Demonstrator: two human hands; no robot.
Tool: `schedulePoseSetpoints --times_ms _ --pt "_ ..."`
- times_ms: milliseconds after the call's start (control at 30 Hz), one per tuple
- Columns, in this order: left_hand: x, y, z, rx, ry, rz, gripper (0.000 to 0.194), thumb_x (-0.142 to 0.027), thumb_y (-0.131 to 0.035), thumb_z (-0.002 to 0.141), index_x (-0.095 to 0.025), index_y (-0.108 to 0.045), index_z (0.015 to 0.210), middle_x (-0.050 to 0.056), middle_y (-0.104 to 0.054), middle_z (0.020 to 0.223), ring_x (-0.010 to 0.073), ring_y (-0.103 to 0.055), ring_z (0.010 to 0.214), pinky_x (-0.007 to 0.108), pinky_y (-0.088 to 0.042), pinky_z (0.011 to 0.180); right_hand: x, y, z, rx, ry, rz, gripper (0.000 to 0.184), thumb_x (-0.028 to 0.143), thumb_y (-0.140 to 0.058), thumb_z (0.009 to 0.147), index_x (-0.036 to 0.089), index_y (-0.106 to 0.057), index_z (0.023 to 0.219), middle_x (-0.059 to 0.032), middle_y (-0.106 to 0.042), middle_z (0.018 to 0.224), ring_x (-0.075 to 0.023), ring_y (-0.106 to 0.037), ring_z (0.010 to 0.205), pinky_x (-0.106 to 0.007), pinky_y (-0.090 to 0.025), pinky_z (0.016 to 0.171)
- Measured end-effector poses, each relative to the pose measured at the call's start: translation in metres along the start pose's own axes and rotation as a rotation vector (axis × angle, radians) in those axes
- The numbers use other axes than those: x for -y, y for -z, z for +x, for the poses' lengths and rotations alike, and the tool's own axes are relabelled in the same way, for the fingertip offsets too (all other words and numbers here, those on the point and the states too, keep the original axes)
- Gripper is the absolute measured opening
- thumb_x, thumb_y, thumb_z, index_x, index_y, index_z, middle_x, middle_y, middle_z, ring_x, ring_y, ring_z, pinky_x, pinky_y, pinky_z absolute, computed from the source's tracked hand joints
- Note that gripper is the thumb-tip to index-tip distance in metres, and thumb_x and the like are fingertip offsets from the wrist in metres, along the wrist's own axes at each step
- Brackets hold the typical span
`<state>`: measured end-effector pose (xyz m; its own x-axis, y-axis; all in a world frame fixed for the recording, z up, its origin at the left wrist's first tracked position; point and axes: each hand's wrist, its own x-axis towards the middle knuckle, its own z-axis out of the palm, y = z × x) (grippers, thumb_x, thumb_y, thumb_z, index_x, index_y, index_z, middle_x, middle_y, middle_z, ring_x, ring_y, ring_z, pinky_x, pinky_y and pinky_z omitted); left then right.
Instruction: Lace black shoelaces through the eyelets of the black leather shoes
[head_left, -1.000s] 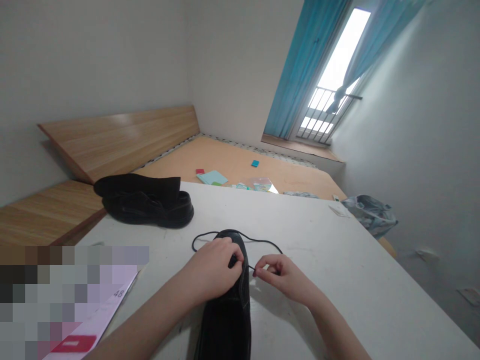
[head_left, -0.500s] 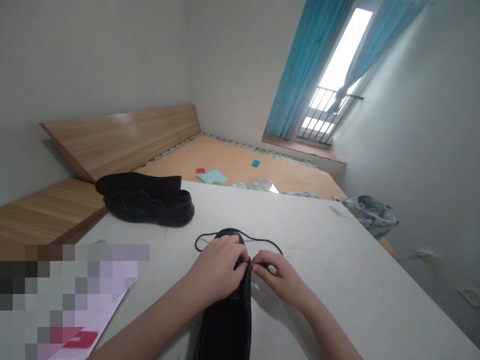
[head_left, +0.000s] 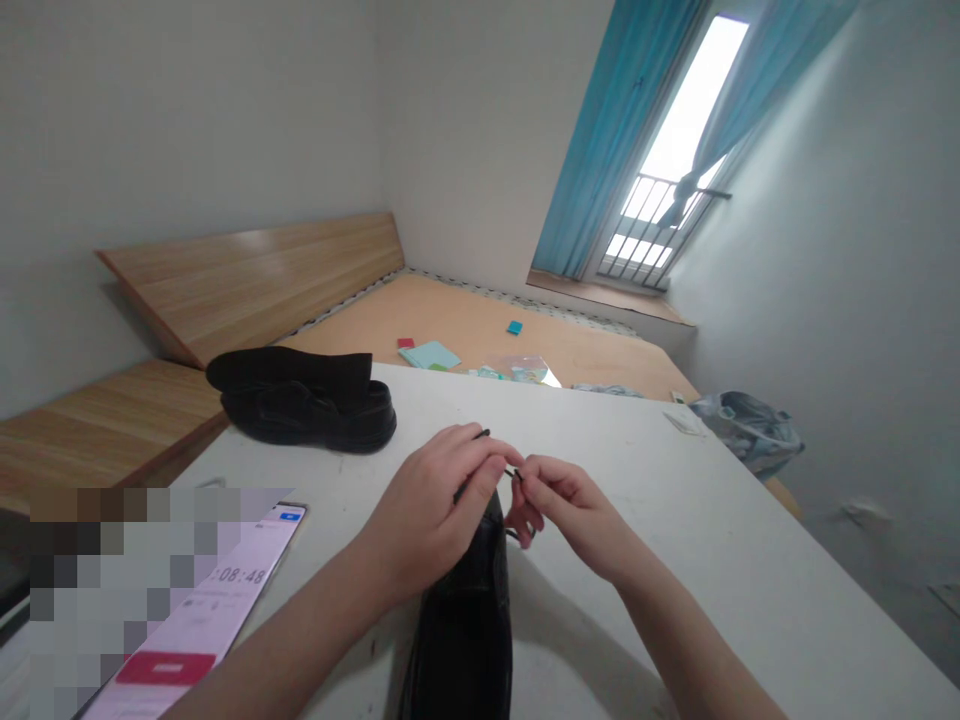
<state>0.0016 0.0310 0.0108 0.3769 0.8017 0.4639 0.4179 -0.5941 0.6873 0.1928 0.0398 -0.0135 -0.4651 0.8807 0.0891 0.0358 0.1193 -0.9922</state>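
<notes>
A black shoe (head_left: 469,630) lies on the white table in front of me, its opening towards me and its toe pointing away. Above its front part, my left hand (head_left: 442,500) is closed with thumb and fingers pinching a thin black shoelace (head_left: 512,474). Just to the right, my right hand (head_left: 559,505) pinches the same lace between thumb and forefinger, its other fingers curled. A short stretch of lace shows between the two hands, and another bit shows below the right fingers. My left hand hides the shoe's toe and most of the lacing.
A second black shoe (head_left: 307,415) with a black insole-like piece (head_left: 300,368) on top stands at the table's far left. A phone (head_left: 247,600) lies at the left, partly blurred out. Beyond the white table (head_left: 622,470) is a bed (head_left: 465,305) with small items. A lined bin (head_left: 750,430) stands right.
Both hands have risen slightly, and my right hand now meets my left at the lace. The loop of lace that lay around the toe on the table has been drawn up.
</notes>
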Motion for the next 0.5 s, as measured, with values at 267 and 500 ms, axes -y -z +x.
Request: schedulePoseSetpoints --times_ms 267,500 --pt "-0.008 0.028 -0.014 -0.304 0.038 -0.377 0.049 -0.017 -0.031 0.097 -0.036 -0.057 0.133 -0.005 -0.069 0.123 0.0209 -0.059 0.114 0.034 -0.045 0.095 0.044 -0.006 0.013 -0.029 0.04 -0.012 0.04 0.057 -0.057 0.089 0.018 -0.062 0.081 0.0078 -0.034 0.054 -0.0088 -0.027 0.049 -0.024 -0.023 0.046" --pt "0.001 0.01 -0.02 -0.025 0.109 -0.465 0.051 -0.027 -0.026 0.1 -0.027 -0.033 0.151 -0.005 -0.033 0.158 0.0181 -0.024 0.147 0.037 -0.02 0.122 0.028 -0.04 0.03 0.159 -0.105 -0.033 0.041 0.056 -0.068 0.078 0.015 -0.068 0.079 0.005 -0.044 0.058 -0.0085 -0.029 0.053 -0.025 -0.019 0.048"
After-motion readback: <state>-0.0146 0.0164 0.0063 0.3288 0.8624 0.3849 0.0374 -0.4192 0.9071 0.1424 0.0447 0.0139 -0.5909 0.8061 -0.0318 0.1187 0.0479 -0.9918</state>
